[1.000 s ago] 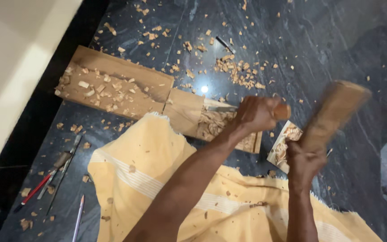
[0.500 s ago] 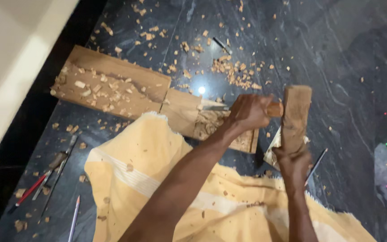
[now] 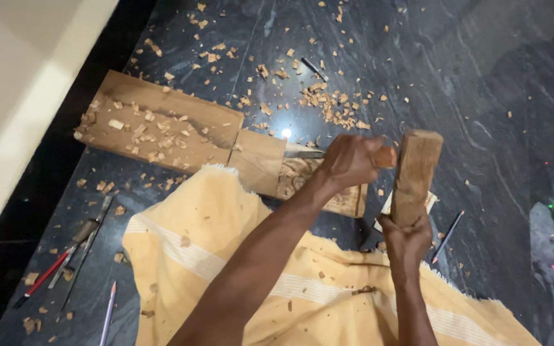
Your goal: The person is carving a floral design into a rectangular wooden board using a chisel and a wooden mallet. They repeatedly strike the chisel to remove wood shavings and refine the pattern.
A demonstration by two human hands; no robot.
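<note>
1. Wooden plank (image 3: 161,125): long, flat on the dark stone floor (image 3: 495,96), strewn with wood chips (image 3: 331,106). Its near end bears a carved panel (image 3: 302,176), partly hidden by the left hand. Judged stiff and heavy enough to stay put under blows.
2. Yellow cloth (image 3: 213,256): soft, draped over the lap, touching the plank's near edge.
3. Wooden mallet block (image 3: 415,170): upright, thick, likely dense. Right hand (image 3: 405,240) is wrapped fully round its lower end, the sensible place to hold it; top end meets the chisel's butt.
4. Chisel (image 3: 309,154): lies nearly level, blade on the carving. Left hand (image 3: 351,160) is closed round the wooden handle. Steel is stiff, edge sharp; hold by handle only.
5. Pencils and small tools (image 3: 65,259): lying loose on the floor, well apart.
</note>
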